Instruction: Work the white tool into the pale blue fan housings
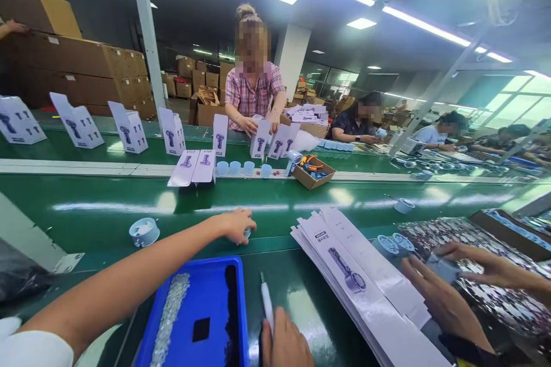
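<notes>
My left hand (pixel 236 223) reaches out over the green conveyor belt (pixel 107 206), fingers curled down on a small light blue cap (pixel 247 233) that is mostly hidden under them. My right hand (pixel 284 345) is at the bottom edge, closed around a white pen (pixel 267 301) that points away from me. Between my arms lies a blue tray (pixel 215 292) holding a strip of small clear parts (pixel 171 309) and a black piece.
A stack of flat white cartons (pixel 357 275) lies to the right. A co-worker's two hands (pixel 447 298) work over a glittery sheet (pixel 495 241). A white round cap (pixel 144 232) sits on the belt at left. Folded boxes (pixel 128 128), blue caps (pixel 241 168) and a tool box (pixel 313 173) line the far belt, where people sit.
</notes>
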A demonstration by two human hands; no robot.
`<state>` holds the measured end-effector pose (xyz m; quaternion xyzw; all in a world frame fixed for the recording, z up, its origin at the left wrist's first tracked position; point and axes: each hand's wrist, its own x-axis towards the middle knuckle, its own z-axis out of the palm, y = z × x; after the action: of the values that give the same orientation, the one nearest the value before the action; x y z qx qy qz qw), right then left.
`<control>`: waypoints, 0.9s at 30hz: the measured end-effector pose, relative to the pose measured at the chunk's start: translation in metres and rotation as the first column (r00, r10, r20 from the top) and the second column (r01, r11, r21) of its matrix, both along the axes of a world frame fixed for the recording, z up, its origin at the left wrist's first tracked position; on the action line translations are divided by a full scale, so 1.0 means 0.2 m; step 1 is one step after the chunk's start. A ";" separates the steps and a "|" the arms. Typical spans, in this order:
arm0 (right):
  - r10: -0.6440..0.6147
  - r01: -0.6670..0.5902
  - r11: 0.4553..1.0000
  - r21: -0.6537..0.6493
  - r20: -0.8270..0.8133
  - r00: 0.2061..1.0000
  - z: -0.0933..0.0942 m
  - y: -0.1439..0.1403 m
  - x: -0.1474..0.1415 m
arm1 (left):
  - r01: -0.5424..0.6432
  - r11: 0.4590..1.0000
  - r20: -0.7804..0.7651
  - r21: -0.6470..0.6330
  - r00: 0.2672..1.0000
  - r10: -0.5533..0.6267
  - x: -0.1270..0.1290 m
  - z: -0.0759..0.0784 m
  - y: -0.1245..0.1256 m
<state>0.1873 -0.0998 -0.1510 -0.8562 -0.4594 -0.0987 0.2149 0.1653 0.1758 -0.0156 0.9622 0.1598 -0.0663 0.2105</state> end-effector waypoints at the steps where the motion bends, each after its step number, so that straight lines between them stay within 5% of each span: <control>1: 0.021 -0.021 1.000 -0.004 -0.089 0.996 0.05 0.00 0.02 | -0.049 0.999 0.031 -0.009 0.998 0.049 -0.02 0.00 -0.01; 5: 0.229 -0.143 0.969 0.199 -0.529 0.817 0.29 0.01 0.04 | -0.294 0.950 0.264 -0.106 0.913 0.312 -0.20 0.08 -0.04; 9: 0.410 -0.140 0.895 0.423 -0.658 0.632 0.46 0.10 -0.07 | -0.462 0.816 0.417 -0.349 0.703 0.576 -0.53 0.23 -0.12; 10: 0.461 -0.154 0.871 0.467 -0.665 0.587 0.48 0.13 -0.11 | -0.452 0.754 0.439 -0.478 0.620 0.650 -0.63 0.26 -0.16; 12: 0.556 -0.199 0.824 0.531 -0.687 0.468 0.47 0.23 -0.19 | -0.259 0.510 0.423 -0.820 0.325 0.846 -0.81 0.30 -0.25; 14: 0.605 -0.235 0.795 0.559 -0.711 0.358 0.43 0.32 -0.26 | -0.036 0.293 0.291 -0.955 0.055 0.955 -0.98 0.29 -0.35; 17: 0.612 -0.265 0.790 0.553 -0.736 0.290 0.37 0.40 -0.30 | 0.083 0.125 0.107 -0.989 -0.190 0.976 -1.18 0.22 -0.49; 22: 0.588 -0.291 0.807 0.514 -0.751 0.302 0.32 0.41 -0.30 | 0.222 -0.111 -0.204 -0.969 -0.457 0.866 -1.40 0.07 -0.68; 24: 0.584 -0.303 0.809 0.504 -0.748 0.315 0.31 0.40 -0.29 | 0.312 -0.168 -0.318 -0.935 -0.531 0.785 -1.45 0.04 -0.73; 27: 0.588 -0.346 0.804 0.483 -0.729 0.350 0.31 0.40 -0.30 | 0.402 -0.182 -0.394 -0.897 -0.544 0.741 -1.48 0.02 -0.77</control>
<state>0.1269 -0.0198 -0.0884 -0.5855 -0.5013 0.3466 0.5345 -0.1303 0.0214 -0.0117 -0.0219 0.4546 0.6488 0.6099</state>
